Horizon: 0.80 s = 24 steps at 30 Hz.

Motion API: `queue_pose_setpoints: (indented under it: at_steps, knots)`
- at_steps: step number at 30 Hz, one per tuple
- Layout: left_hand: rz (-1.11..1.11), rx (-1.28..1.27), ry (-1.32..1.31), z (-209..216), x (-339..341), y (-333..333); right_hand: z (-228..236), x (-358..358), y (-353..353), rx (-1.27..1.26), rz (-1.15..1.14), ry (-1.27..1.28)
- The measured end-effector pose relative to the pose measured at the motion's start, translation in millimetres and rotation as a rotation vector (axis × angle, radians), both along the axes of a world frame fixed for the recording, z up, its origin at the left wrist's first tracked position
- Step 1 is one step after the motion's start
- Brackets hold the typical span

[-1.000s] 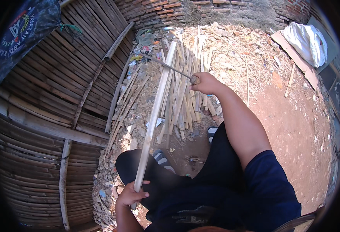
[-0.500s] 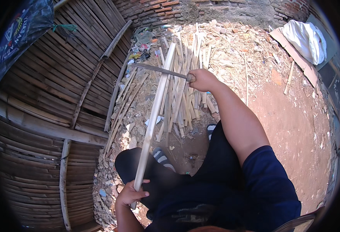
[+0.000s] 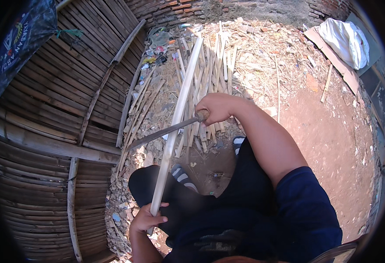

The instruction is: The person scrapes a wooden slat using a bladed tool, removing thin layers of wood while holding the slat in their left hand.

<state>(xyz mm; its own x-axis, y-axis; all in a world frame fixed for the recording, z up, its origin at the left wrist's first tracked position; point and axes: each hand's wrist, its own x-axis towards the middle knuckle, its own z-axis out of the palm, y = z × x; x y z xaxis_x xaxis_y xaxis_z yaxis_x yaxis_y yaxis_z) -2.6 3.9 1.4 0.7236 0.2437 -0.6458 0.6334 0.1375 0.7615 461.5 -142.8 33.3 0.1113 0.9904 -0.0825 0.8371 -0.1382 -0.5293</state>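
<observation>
A long pale strip, likely split bamboo [image 3: 181,103], slants up and away from my lap across my left thigh. My left hand [image 3: 147,218] is closed round its near end, thumb along the side. In my right hand [image 3: 216,108] is the wooden handle of a machete [image 3: 157,133]. Its long dark blade lies across the strip at about mid-length, pointing left and toward me; whether the edge bites into the strip I cannot tell. Beyond and below lies a pile of cut strips [image 3: 210,83] on the littered ground.
A woven bamboo wall [image 3: 48,87] with poles stands close on my left. A brick wall [image 3: 245,11] closes the far side. At the far right a white sack [image 3: 343,41] lies on cardboard. Bare reddish earth [image 3: 319,149] spreads to the right, and my sandalled feet [image 3: 183,177] are below.
My right hand has drawn the machete along the strip toward me, its blade tip swinging nearer and left. My left hand keeps its hold on the near end.
</observation>
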Motion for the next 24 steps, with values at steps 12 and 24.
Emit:
queue_pose_setpoints:
  at_steps: [12,24]
  knots:
    - [0.086,-0.122,-0.058,-5,-1,0,-4,18,-13,0.118,-0.342,0.009]
    - [0.040,0.004,0.003,3,7,-6,-40,70,-9,0.109,-0.716,0.111]
